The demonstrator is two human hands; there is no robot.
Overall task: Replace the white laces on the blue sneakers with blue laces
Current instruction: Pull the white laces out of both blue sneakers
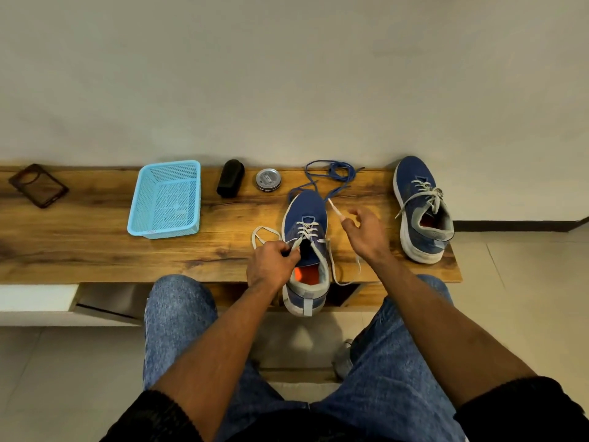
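One sneaker (305,224) lies lengthwise, toe toward the wall.

grainy matt wood bench (95,244), perforated glossy plastic basket (165,199), shiny metal tin (268,179), knit cloth sneaker (306,215), woven cloth laces (338,173), denim jeans (178,317).

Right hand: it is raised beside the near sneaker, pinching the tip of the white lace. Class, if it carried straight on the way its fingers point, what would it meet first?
Probably the blue laces lying behind the near sneaker; the right hand points up-left towards them, though depth is unclear.
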